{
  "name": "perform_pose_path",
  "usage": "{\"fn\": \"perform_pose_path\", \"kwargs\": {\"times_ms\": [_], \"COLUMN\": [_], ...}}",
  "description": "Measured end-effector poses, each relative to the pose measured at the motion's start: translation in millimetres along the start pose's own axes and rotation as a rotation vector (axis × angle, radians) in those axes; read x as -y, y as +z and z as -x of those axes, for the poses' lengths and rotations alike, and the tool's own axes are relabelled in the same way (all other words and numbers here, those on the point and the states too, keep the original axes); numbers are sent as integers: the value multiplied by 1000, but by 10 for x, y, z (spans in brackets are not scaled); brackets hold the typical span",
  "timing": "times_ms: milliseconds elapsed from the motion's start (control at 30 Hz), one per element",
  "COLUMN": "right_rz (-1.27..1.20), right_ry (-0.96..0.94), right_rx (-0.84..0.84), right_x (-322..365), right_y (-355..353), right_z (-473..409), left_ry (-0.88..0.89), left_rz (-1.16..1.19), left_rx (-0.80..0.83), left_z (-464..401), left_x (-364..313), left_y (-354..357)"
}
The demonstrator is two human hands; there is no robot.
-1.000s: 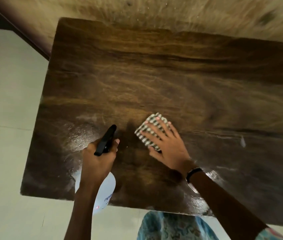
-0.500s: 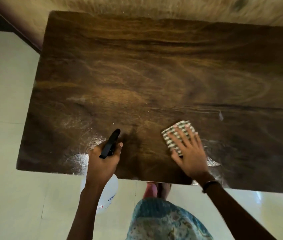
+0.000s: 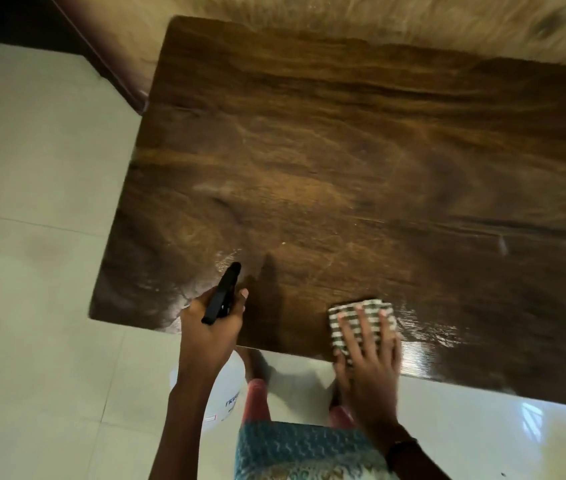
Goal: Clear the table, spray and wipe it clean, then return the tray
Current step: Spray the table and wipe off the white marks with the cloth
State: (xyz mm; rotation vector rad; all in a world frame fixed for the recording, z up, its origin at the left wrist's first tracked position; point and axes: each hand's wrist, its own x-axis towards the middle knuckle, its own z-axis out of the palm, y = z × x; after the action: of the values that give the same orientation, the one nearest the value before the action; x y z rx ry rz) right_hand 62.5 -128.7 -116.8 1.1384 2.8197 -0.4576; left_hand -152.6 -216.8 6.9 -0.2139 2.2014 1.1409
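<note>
— Dark wood grain was seen across the whole table (image 3: 361, 161), with wet, shiny streaks along its near edge. What was held in each hand?

— A white spray bottle (image 3: 226, 393) was gripped by the left hand (image 3: 210, 327), the fingers closed around its neck and its black trigger head (image 3: 222, 294) pointed out over the near left part of the tabletop. The bottle's body was hung below the table edge, over the pale floor tiles (image 3: 32, 271).

— Could any writing be read on it?

— Blue lettering was printed on the bottle's side, but only a few blurred strokes were shown; no brand could be made out. A small red-outlined mark was seen lower on the label, also unreadable.

— And the other hand?

— A folded green-and-white checked cloth (image 3: 361, 320) was pressed flat on the near edge of the table by the right hand (image 3: 368, 355), palm down with the fingers spread open over it. A dark band (image 3: 401, 448) was worn at that wrist.

— Was the tray found?

— No tray was shown in view.
</note>
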Motion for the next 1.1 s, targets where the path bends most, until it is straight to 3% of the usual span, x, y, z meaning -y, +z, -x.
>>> {"fn": "perform_pose_path", "kwargs": {"times_ms": [267, 500, 667, 833, 967, 1033, 1100], "right_rz": [-111, -138, 52, 43, -48, -59, -29], "right_ry": [-506, -684, -497, -71, 229, 211, 63], "right_rx": [124, 5, 3, -120, -119, -102, -80], "right_x": [2080, 2667, 2401, 1825, 2138, 2419, 2651], "right_y": [365, 455, 173, -152, -249, -238, -212], "right_z": [-811, -2221, -3179, -3786, -4444, -4672, -4722], "left_ry": [-18, 81, 198, 269, 284, 279, 266], "left_rz": [21, -44, -45, -21, -8, 15, 36], "left_rx": [-100, -92, -33, -16, -12, -9, 4], "left_z": [-724, -1519, -1950, -2284, -2421, -2428, -2402], "left_x": [-305, -559, -855, -1102, -1168, -1151, -1129], "left_y": [-806, -1212, -1250, -1294, -1352, -1374, -1376]}}
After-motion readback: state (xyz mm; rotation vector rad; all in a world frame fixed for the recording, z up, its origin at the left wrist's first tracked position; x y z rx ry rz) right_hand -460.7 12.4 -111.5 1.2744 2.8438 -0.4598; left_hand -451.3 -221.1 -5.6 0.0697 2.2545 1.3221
